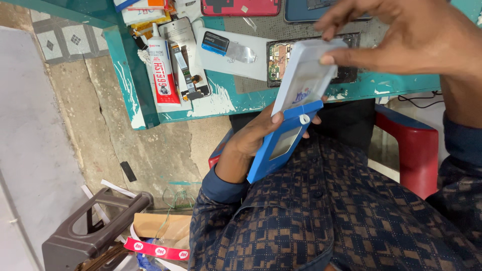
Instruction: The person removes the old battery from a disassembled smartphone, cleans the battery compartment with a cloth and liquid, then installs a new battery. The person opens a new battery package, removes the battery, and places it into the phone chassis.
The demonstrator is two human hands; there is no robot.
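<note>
My left hand (253,134) grips a flat blue box sleeve (281,145) with a clear window, held over my lap just below the table edge. My right hand (401,35) pinches the upper end of a white inner tray (304,75) that sticks out of the sleeve's top. Both hands are closed on this package. Behind it on the table lies an opened phone (278,57) with its circuit board exposed.
The teal worktable (221,103) carries a white glue tube (161,75), a flex cable part (188,75), a small blue-black box (216,42) on white card and phone back covers (241,6). A red plastic stool (414,150) is under me; a brown stool (90,231) and torn packaging lie on the floor.
</note>
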